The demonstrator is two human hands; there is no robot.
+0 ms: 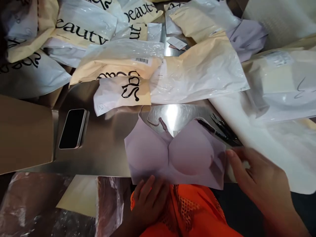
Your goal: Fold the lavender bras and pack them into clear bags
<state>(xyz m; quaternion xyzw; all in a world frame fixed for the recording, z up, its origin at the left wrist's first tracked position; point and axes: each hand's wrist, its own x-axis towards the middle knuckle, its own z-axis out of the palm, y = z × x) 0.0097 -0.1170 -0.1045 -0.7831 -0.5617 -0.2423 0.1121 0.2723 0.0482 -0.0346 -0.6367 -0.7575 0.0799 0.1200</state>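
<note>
Bra (148, 151), pale mauve with moulded cups, lies front side up at the near edge of the metal table (106, 144), its bottom band seeming to reach just past that edge, over the person's orange top (197, 214). Left hand (151, 197) rests at the bra's bottom band, fingers stretched out and slightly apart on the cloth; its thumb is hidden, so I cannot tell whether it pinches the hem. Right hand (261, 177) is at the bra's right-hand side edge, thumb and forefinger bent toward each other as in a pinch, though I cannot tell whether fabric is caught between them. Judging by its look, the bra should be light, smooth and rather slippery, with limp side wings and thin straps, while the padded cups are springy and could crease if squeezed. Best holds would be the bottom band and the two side edges, keeping fingers off the cup fronts; the loose strap (163, 124) above the middle could snag. Just beyond the bra's right cup lies a black pen (209, 127) with other slim dark tools beside it. Left of the bra, well apart, lie a phone (72, 129) and a cardboard box (24, 131); beyond it are plastic bags (197, 72), and to its right a white sheet (291, 158).
</note>
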